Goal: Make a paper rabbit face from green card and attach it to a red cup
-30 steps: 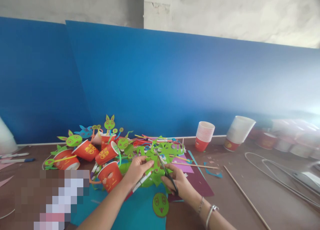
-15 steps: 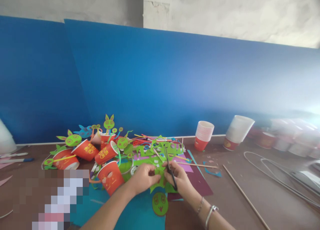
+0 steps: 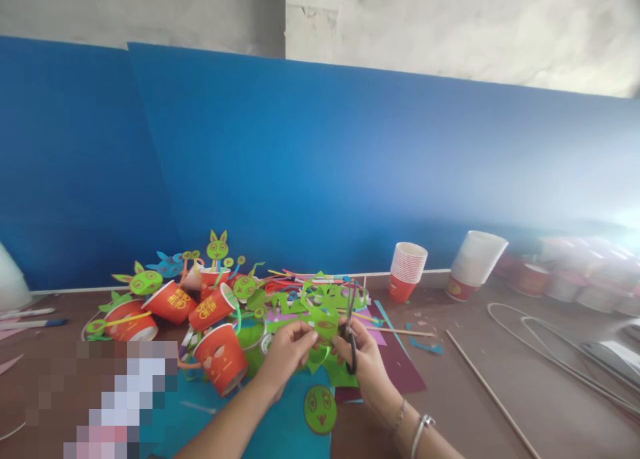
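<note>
Between my hands is a green paper piece (image 3: 327, 326) with a small drawn shape on it. My left hand (image 3: 291, 352) pinches its left side. My right hand (image 3: 361, 352) has black scissors (image 3: 351, 339) hooked on it, blades pointing up, while its fingertips grip the paper's right side. Below the hands, a round green face cutout (image 3: 321, 410) lies at the edge of a teal sheet (image 3: 285, 426). Green paper scraps (image 3: 345, 376) spread under and behind the hands. A red cup (image 3: 221, 359) leans left of my left hand.
More red cups (image 3: 173, 302) with green and blue animal cutouts crowd the left. Stacked paper cups (image 3: 409, 272) and taller stacked cups (image 3: 475, 266) stand by the blue partition (image 3: 320, 166). A wooden stick (image 3: 487, 389) and a white cable (image 3: 550, 349) lie right; markers (image 3: 33, 324) lie far left.
The green paper between my hands has been raised and turned, now showing its drawn shape. The scissors have swung more upright and slightly right, away from the paper.
</note>
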`<state>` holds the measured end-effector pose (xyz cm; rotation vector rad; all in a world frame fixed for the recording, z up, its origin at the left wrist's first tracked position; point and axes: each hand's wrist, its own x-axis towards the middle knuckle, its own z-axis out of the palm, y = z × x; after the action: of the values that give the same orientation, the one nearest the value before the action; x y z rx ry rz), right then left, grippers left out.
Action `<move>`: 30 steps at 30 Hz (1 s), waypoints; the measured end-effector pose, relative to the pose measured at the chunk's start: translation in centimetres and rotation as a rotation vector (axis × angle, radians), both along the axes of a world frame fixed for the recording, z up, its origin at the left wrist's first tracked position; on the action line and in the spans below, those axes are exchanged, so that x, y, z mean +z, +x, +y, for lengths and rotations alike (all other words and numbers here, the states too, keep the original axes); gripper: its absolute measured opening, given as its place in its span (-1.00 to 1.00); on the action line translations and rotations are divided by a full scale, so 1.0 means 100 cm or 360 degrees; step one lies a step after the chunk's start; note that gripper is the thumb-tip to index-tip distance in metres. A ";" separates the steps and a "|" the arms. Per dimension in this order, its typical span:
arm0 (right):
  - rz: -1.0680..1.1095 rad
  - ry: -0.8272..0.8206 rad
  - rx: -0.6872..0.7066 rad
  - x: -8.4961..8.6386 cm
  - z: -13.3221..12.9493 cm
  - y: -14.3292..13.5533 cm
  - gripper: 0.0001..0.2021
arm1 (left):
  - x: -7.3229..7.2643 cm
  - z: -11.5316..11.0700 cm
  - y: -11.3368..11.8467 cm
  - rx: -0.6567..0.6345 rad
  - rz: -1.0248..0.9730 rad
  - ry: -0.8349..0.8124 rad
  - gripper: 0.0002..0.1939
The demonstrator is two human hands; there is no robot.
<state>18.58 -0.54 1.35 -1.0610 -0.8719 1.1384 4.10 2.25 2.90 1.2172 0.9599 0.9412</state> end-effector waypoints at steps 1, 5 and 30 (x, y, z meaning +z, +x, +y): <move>0.0003 -0.0004 -0.0002 0.000 -0.001 -0.001 -0.56 | 0.001 -0.002 0.001 -0.0031 -0.0052 -0.0041 -0.68; 0.0016 -0.0004 -0.0034 0.001 -0.002 -0.003 -0.55 | 0.002 -0.007 0.005 -0.0110 -0.0170 -0.0133 -0.62; -0.0486 -0.0167 0.0665 -0.004 -0.006 -0.007 -0.62 | -0.005 0.002 0.004 0.0300 -0.0602 -0.0237 -0.71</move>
<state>17.89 -1.17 0.91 -1.1913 -1.3315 1.4002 4.49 2.45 2.37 0.7952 0.8318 1.1772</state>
